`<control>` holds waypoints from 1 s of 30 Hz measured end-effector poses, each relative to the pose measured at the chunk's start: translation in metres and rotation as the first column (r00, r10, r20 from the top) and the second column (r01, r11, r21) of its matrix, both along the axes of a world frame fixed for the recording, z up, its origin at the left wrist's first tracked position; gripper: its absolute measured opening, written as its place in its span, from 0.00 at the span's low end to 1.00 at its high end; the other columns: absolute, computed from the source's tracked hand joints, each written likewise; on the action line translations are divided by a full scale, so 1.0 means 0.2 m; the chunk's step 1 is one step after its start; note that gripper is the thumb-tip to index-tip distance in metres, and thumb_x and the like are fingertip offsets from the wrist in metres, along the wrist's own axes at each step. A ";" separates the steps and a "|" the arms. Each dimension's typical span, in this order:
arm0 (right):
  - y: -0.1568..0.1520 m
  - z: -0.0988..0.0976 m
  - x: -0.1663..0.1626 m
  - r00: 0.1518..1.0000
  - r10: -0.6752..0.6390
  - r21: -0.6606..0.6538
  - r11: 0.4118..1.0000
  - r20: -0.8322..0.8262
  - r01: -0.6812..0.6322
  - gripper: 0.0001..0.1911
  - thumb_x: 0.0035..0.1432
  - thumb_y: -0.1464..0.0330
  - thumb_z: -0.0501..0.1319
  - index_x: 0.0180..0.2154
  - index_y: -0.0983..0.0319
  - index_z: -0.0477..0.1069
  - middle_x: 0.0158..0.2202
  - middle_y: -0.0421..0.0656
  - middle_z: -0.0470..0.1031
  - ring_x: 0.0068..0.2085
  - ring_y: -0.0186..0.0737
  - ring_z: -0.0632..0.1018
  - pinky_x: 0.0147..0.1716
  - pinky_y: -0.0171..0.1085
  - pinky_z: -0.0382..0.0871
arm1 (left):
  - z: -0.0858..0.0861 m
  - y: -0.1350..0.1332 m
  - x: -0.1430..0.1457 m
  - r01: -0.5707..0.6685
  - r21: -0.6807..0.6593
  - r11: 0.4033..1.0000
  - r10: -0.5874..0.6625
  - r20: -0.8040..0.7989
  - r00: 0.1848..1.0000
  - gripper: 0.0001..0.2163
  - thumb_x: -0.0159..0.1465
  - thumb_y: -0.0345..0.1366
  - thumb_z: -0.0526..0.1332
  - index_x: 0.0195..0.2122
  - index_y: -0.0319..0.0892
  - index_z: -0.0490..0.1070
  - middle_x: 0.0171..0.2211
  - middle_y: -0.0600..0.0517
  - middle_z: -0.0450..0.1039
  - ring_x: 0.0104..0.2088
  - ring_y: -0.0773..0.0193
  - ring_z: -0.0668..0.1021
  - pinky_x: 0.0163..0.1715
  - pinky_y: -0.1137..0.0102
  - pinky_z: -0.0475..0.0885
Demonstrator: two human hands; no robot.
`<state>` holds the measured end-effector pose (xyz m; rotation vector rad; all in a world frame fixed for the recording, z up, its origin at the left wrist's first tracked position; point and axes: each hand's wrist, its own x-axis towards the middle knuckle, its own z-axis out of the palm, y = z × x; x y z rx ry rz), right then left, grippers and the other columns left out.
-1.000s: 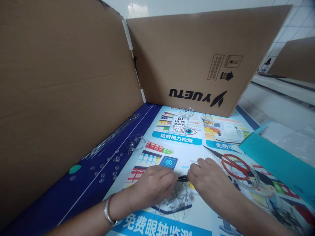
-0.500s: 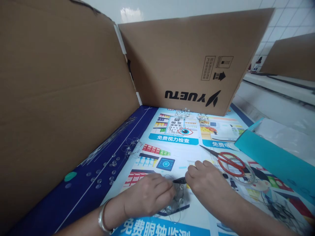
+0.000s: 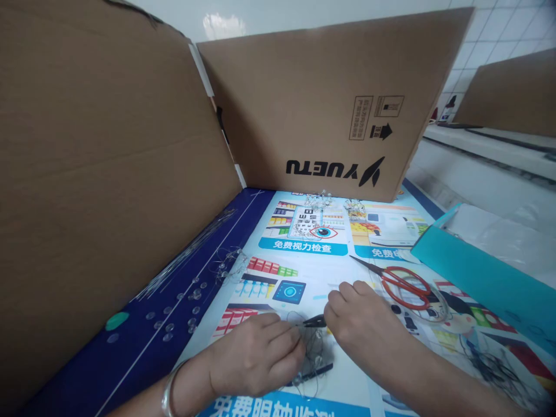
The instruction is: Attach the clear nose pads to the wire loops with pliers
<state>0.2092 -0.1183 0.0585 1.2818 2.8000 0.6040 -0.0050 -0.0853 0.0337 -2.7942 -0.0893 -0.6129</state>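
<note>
My right hand [image 3: 362, 318] is closed around a pair of black-nosed pliers [image 3: 314, 321], whose tip points left. The handles are hidden in the fist. Close to that tip, my left hand [image 3: 260, 353] pinches a tangle of thin wire with clear beads [image 3: 313, 356], partly covered by the fingers. The jaws reach the wire beside my left fingertips; whether they grip it I cannot tell. Red-handled scissors [image 3: 406, 288] lie beyond my right hand, blades pointing away to the left.
Loose clear beads [image 3: 193, 294] and straight wires [image 3: 186, 255] lie on the blue strip at left. Beaded wire bunches [image 3: 230, 263] sit farther back. Cardboard panels [image 3: 339, 104] stand behind and left. A teal box [image 3: 478, 266] holding clear plastic stands at right, near dark wire [image 3: 499, 368].
The view has shifted slightly, moving the scene a little to the left. Both hands keep their hold, and the pliers' tip stays beside my left fingers.
</note>
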 end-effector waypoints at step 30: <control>-0.01 0.01 -0.01 1.000 -0.002 -0.008 1.000 0.012 0.002 0.07 0.46 0.77 0.61 0.25 0.62 0.63 0.24 0.41 0.64 0.28 0.40 0.65 0.24 0.39 0.51 | -0.01 -0.01 0.00 0.023 -0.010 1.000 -0.024 -0.045 0.999 0.08 0.61 0.27 0.52 0.38 0.34 0.69 0.30 0.46 0.72 0.27 0.64 0.72 0.23 0.68 0.71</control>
